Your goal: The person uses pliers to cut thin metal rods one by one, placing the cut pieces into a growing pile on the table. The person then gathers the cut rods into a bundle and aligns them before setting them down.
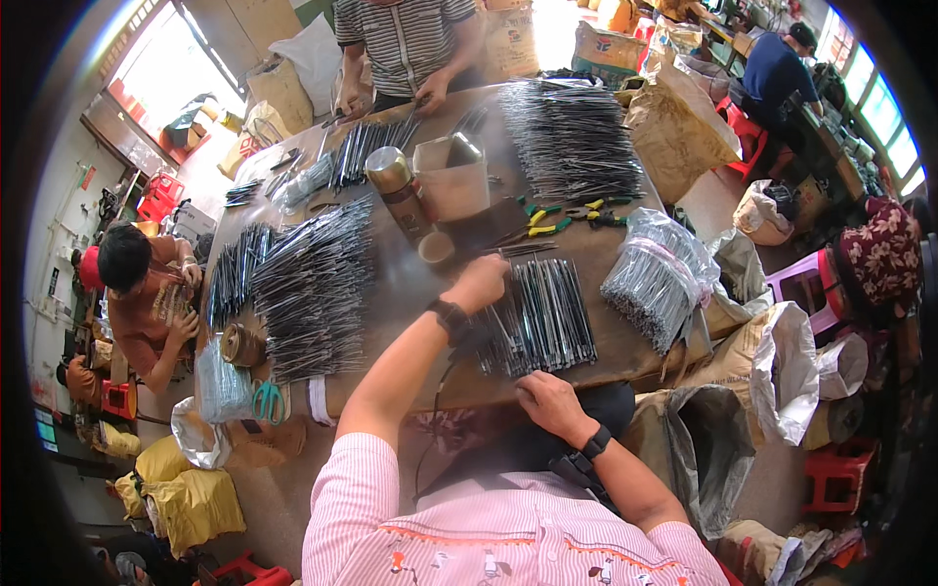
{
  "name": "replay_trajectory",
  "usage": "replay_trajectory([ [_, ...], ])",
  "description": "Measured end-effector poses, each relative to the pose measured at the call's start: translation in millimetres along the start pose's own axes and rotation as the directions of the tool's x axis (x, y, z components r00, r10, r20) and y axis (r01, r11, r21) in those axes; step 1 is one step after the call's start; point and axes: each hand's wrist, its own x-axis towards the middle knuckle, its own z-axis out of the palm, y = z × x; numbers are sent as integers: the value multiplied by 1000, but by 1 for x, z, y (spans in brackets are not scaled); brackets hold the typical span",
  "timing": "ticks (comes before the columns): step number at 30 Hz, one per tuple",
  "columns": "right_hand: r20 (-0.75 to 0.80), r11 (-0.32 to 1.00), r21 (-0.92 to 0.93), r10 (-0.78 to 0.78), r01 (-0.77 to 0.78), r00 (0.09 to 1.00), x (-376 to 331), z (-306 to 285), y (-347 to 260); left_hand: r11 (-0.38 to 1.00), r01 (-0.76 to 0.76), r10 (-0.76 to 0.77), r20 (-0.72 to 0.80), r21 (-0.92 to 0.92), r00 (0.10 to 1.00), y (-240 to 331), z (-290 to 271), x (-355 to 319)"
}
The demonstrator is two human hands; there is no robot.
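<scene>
Where laid in a flat row, the thin dark metal rods (540, 314) are judged stiff, light and slippery. The left hand (479, 283) is curled at their far ends, the right hand (550, 402) pinched at the near ends, where a grip suits best.

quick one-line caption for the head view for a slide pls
Person's left hand and right hand sort a row of thin dark metal strips on a crowded brown worktable.

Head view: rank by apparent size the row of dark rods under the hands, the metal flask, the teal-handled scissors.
1. Row of dark rods, between left hand and right hand.
2. Metal flask, though farther away.
3. Teal-handled scissors, at the table edge.
</scene>
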Motion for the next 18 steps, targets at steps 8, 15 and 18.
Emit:
replay_trajectory([
  [8,-28,1000,27,11,-10,1000,-11,-1,2,990,131,-113,-296,44,949,-22,-1,-7],
  [15,-23,1000,-30,-3,3,1000,-15,7,11,989,141,-129,-218,39,967,-18,10,-4],
  [18,-30,999,-53,-1,-1,1000,-15,10,12,983,171,-160,-148,65,976,-13,8,-1],
])
